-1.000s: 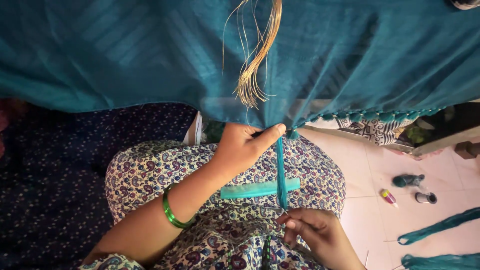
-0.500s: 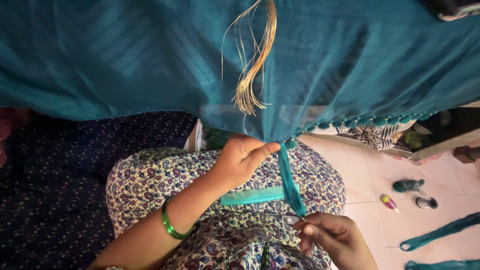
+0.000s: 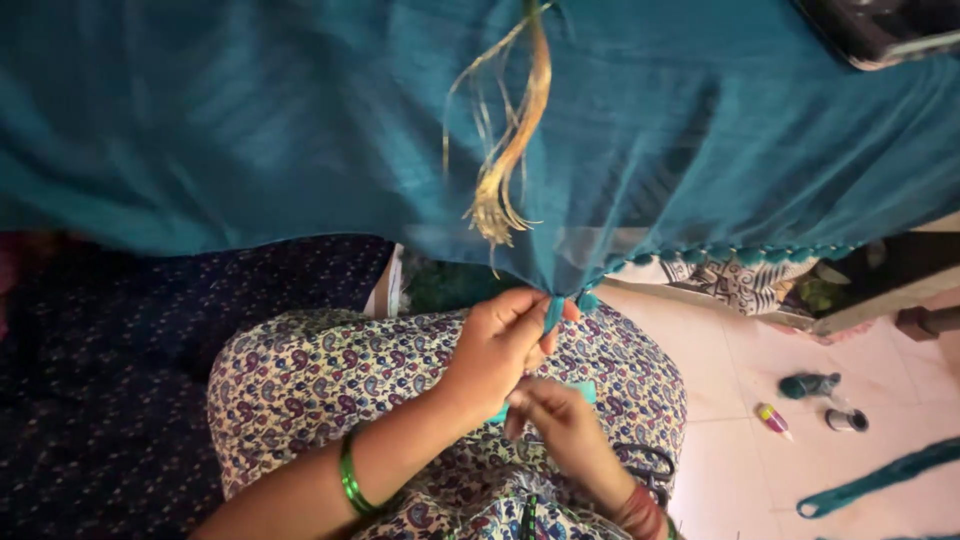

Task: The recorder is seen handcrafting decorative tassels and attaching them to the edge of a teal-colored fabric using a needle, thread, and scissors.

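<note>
1. The fingers of the left hand [image 3: 500, 345] are closed in a pinch on the teal thread bundle [image 3: 553, 312], right at the edge of the teal cloth [image 3: 300, 120].
2. The right hand [image 3: 555, 420] sits just below, fingers curled shut; what they grip is too blurred to tell.
3. To the right, the cloth edge carries a row of finished tassels [image 3: 740, 254]; this one looks only begun, and the edge to the left is bare.
4. Both wrists meet over the lap; a green bangle [image 3: 350, 482] is on the left forearm.
</note>
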